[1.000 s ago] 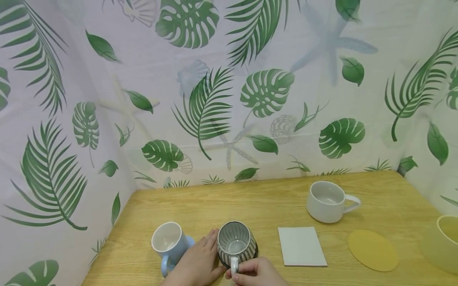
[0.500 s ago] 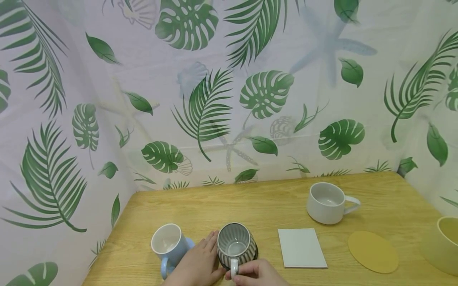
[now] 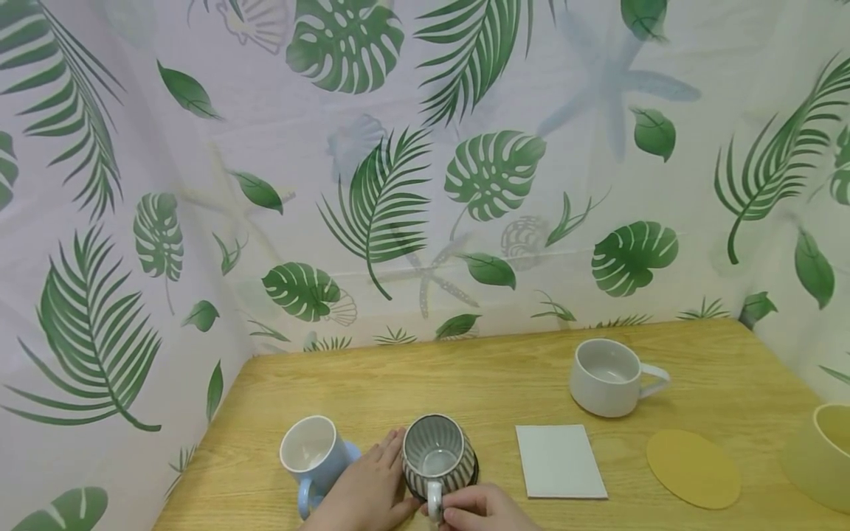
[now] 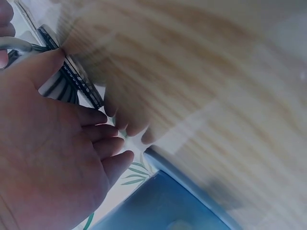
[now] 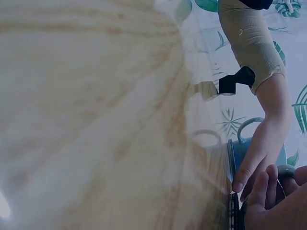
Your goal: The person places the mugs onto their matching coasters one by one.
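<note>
Almost nothing has shifted over the last second: the grey-and-white striped ceramic mug (image 3: 438,459) sits on a dark round coaster (image 3: 475,473), its six-o'clock handle (image 3: 434,495) pinched by the right hand (image 3: 486,509), the left hand (image 3: 369,481) straight-fingered at nine o'clock, suggesting steady positioning.

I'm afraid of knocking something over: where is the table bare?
The widest bare patch lies behind the striped cup and white square, left of the white cup, up to the leafy backdrop. Another lies right of the white cup, behind the yellow oval. The blue mug, left hand, striped cup and right hand crowd together.
</note>
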### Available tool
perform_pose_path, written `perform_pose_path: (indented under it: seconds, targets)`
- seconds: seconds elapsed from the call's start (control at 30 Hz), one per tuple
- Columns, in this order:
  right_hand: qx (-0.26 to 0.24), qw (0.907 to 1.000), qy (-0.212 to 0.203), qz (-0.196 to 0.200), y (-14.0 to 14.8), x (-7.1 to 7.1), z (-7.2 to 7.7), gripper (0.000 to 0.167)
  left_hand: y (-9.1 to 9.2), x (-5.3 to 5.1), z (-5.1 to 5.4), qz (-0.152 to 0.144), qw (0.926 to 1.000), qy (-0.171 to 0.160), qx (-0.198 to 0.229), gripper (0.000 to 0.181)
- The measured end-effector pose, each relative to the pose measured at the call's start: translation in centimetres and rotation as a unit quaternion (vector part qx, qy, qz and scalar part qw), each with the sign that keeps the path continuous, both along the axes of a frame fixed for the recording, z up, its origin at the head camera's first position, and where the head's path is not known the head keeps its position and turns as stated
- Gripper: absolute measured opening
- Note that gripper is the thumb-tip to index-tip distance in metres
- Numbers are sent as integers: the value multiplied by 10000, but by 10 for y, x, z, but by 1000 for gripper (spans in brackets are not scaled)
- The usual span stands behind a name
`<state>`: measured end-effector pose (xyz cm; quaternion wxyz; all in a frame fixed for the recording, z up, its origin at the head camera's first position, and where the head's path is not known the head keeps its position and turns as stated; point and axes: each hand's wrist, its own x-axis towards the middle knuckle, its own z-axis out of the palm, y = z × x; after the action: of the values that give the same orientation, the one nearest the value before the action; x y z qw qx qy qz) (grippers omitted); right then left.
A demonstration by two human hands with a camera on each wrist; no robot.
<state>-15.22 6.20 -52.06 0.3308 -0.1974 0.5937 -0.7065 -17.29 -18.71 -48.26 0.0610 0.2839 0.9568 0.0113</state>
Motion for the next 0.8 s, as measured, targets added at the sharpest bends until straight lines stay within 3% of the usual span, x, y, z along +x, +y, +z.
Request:
perform_pose_path:
  seconds: [0.13, 0.43, 0.57, 0.8]
  targets:
    - [204, 9996, -193, -47, 6, -1, -5, 48, 0, 2, 1, -32, 10000, -43, -53, 89]
    - [541, 9982, 13, -268, 13, 9, 25, 38, 1, 6, 3, 92, 9999, 10, -113, 89]
    - [293, 9994, 62, -144, 19, 6, 28, 39, 0, 6, 4, -62, 9994, 322, -140, 87]
    - [-110, 9971, 740, -121, 29, 1, 33, 43, 0, 5, 9, -147, 9977, 531, -387, 84]
